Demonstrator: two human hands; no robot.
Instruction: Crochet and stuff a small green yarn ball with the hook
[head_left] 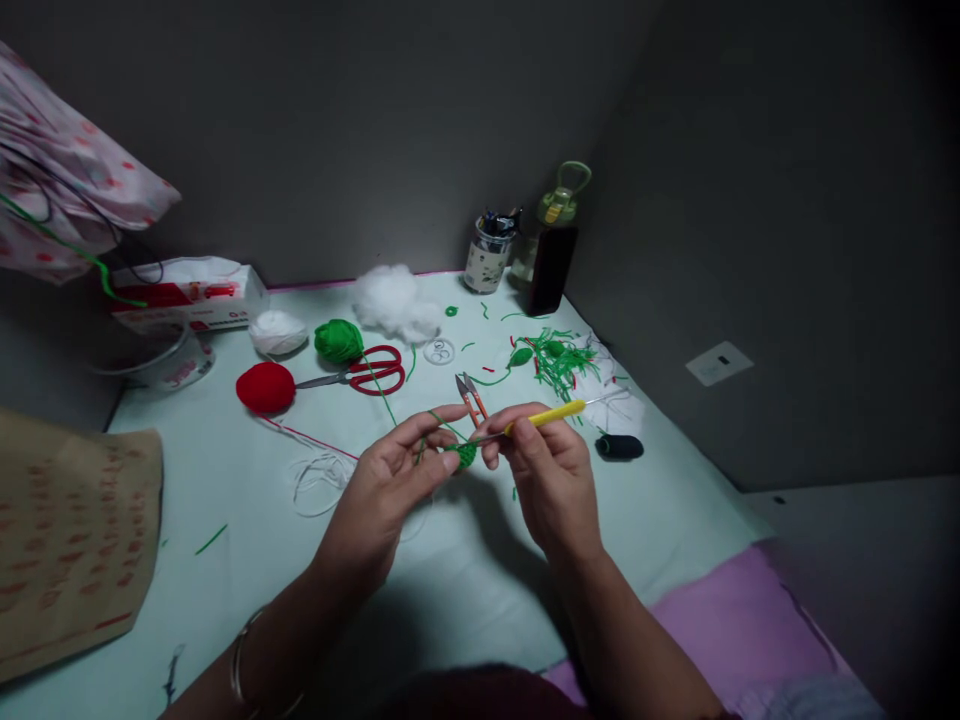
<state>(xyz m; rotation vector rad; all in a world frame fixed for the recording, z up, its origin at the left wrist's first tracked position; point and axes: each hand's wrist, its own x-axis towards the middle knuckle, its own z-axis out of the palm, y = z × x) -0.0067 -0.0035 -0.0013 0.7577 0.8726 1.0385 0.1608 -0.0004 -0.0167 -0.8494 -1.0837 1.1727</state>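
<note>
Between the thumb and fingers of my left hand (397, 480) is a small green crochet piece (466, 456). Green yarn runs over the left fingers and back to a green yarn ball (339, 342). My right hand (551, 470) is closed round a crochet hook (547, 415) with a yellow handle. The hook's metal tip points left and meets the green piece. Just beyond the fingers lie orange thread snips (471, 398), partly hidden by the hands. A bracelet circles my left wrist.
Red-handled scissors (377, 371), a red yarn ball (266, 387), a white yarn ball (277, 332) and white stuffing (397, 302) lie behind. Green yarn scraps (562, 360) and a black spool (619, 447) are right. A pen cup (489, 258), bottle (562, 205) and phone (553, 270) stand at the back.
</note>
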